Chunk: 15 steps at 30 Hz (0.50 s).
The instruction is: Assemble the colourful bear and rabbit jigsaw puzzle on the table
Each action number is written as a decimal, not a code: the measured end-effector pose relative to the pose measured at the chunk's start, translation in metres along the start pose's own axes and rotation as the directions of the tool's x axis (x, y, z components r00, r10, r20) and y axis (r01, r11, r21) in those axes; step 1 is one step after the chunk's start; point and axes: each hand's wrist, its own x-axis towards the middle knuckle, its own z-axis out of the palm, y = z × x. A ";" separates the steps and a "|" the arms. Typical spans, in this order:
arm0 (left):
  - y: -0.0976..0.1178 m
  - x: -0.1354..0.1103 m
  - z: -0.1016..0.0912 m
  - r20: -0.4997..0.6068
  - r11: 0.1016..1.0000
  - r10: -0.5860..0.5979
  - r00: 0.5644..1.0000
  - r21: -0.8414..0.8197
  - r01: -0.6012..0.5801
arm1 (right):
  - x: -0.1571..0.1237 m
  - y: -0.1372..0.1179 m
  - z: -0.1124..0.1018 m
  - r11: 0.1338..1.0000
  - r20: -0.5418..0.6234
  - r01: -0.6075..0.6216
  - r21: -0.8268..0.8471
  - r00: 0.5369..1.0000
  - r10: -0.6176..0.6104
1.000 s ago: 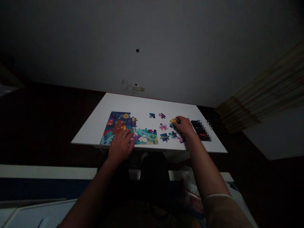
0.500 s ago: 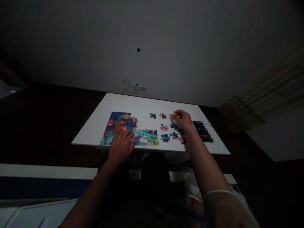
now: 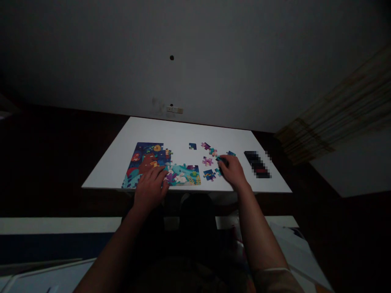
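Note:
A partly assembled colourful jigsaw puzzle (image 3: 152, 160) lies on the left half of a white table (image 3: 183, 132). My left hand (image 3: 150, 187) rests flat on its near edge, fingers stretched out over the pieces. Loose puzzle pieces (image 3: 207, 160) are scattered to the right of it, with one blue piece (image 3: 192, 146) lying apart farther back. My right hand (image 3: 233, 171) lies over the loose pieces near the table's front, fingers curled down on a dark piece; what it grips is mostly hidden.
A dark blurred flat object (image 3: 257, 163) lies on the table's right side. A wall with a small socket (image 3: 174, 109) rises behind the table. A striped curtain (image 3: 336, 118) hangs at the right. The floor around is dark.
My right hand came back from the far loose pieces toward the table's front and now sits on pieces nearer me. The left hand stayed on the puzzle.

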 end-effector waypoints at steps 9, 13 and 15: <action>0.002 0.002 -0.003 0.002 1.000 -0.009 1.000 0.008 0.009 | -0.010 -0.001 0.002 0.998 -0.001 -0.037 -0.041 0.999 0.037; 0.002 0.002 -0.003 0.015 1.000 -0.014 1.000 0.020 0.014 | -0.012 0.001 -0.001 0.995 -0.015 -0.098 -0.012 0.995 0.098; 0.002 0.002 -0.003 0.017 1.000 -0.022 1.000 0.005 0.022 | -0.013 0.001 -0.002 0.992 -0.023 -0.127 0.000 0.992 0.127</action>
